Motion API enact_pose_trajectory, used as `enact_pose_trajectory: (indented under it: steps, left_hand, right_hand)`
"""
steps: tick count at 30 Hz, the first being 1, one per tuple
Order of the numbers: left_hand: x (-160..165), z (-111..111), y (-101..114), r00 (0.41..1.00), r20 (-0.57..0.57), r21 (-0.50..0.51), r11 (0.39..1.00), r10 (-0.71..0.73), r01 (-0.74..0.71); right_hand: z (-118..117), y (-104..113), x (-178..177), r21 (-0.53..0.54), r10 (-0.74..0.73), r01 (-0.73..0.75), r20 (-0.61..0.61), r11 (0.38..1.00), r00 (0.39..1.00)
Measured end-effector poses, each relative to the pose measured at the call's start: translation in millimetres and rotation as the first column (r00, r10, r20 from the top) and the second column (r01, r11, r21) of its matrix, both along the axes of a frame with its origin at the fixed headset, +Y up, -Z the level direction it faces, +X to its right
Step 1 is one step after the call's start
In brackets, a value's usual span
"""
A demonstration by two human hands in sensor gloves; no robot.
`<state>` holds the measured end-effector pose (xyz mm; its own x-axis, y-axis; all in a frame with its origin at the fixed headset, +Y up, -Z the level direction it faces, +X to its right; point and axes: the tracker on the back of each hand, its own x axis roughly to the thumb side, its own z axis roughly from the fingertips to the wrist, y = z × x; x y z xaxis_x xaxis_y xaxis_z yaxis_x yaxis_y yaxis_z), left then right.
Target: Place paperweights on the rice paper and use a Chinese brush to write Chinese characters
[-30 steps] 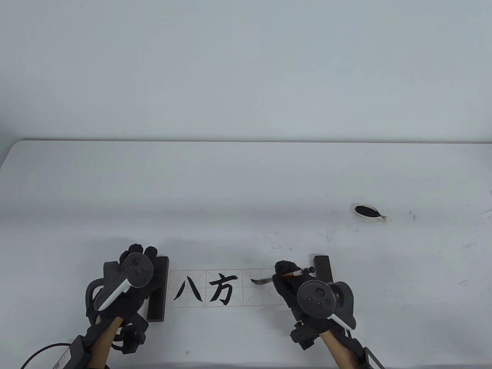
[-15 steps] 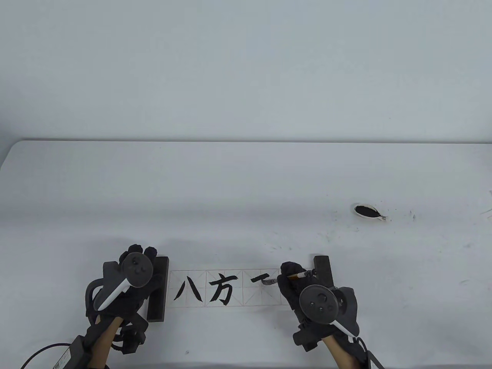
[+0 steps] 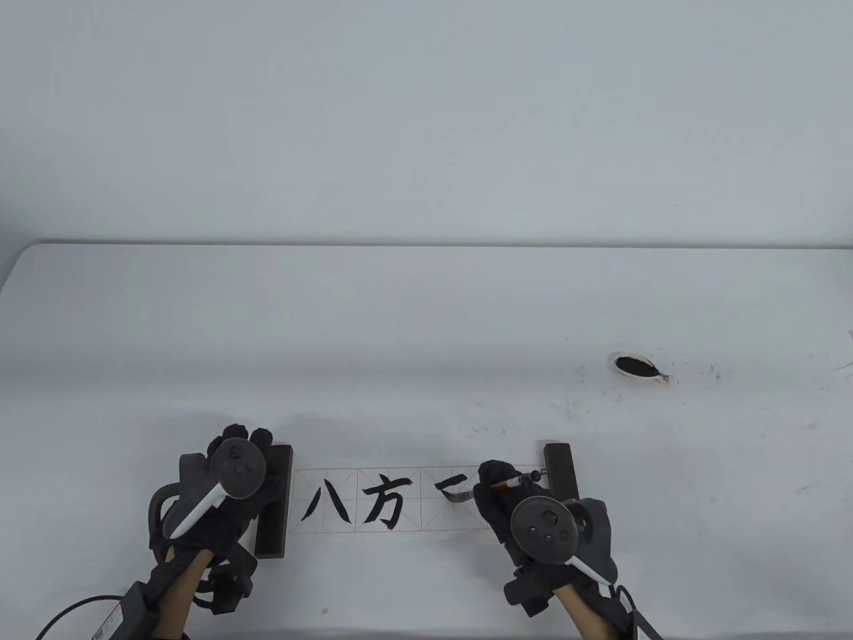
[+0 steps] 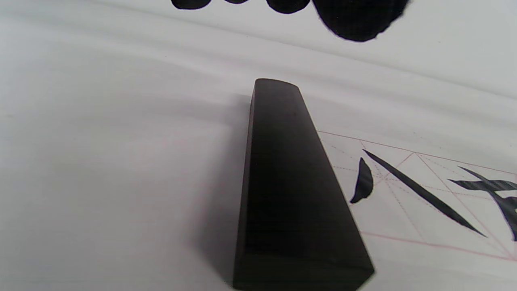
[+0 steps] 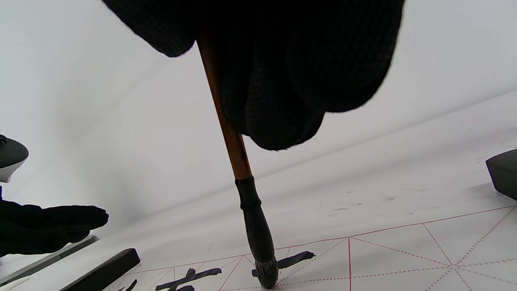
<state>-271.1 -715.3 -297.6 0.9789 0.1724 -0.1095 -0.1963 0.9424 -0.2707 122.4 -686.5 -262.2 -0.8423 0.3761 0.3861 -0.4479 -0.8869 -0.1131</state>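
The rice paper strip (image 3: 400, 527) with a red grid lies near the table's front edge and carries two written characters. A dark paperweight (image 3: 274, 507) lies on its left end, another (image 3: 560, 467) on its right end. My left hand (image 3: 245, 439) lies flat beside the left paperweight (image 4: 291, 190), its straight fingertips (image 4: 355, 20) past the block's far end. My right hand (image 3: 492, 477) grips the brush (image 3: 514, 478) by its brown shaft (image 5: 226, 125). The wet brush tip (image 5: 266, 275) touches the paper in the third cell, just below a fresh horizontal stroke (image 3: 452, 481).
A small white dish of black ink (image 3: 636, 367) sits at the right, behind the paper, with ink specks on the table (image 3: 573, 407) around it. A cable (image 3: 73, 610) runs from my left wrist at the front left corner.
The brush drew a horizontal stroke rightward in the third cell, then came back slightly left and down beneath it. My right hand followed. The left hand stayed still.
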Motion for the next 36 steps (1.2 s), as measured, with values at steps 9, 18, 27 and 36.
enact_pose_trajectory:
  steps: [9, 18, 27, 36]
  left_hand:
    - [0.2, 0.3, 0.0, 1.000, 0.002, -0.008, 1.000, 0.002, -0.002]
    - [-0.1, 0.5, -0.2, 1.000, 0.000, -0.012, 1.000, 0.003, -0.003]
    - [-0.4, 0.4, -0.3, 1.000, 0.000, -0.012, 1.000, 0.004, -0.004]
    - [0.0, 0.3, -0.7, 1.000, 0.000, -0.016, 1.000, 0.004, -0.004]
  right_hand:
    - [0.0, 1.0, -0.7, -0.014, 0.005, -0.005, -0.002, 1.000, 1.000]
    - [0.1, 4.8, 7.2, 0.034, -0.028, 0.026, 0.065, 0.999, 0.997]
    - [0.3, 4.2, 6.1, 0.027, 0.029, -0.031, 0.092, 0.999, 0.995]
    - [7.0, 5.8, -5.2, -0.020, -0.072, 0.070, -0.085, 0.997, 0.994]
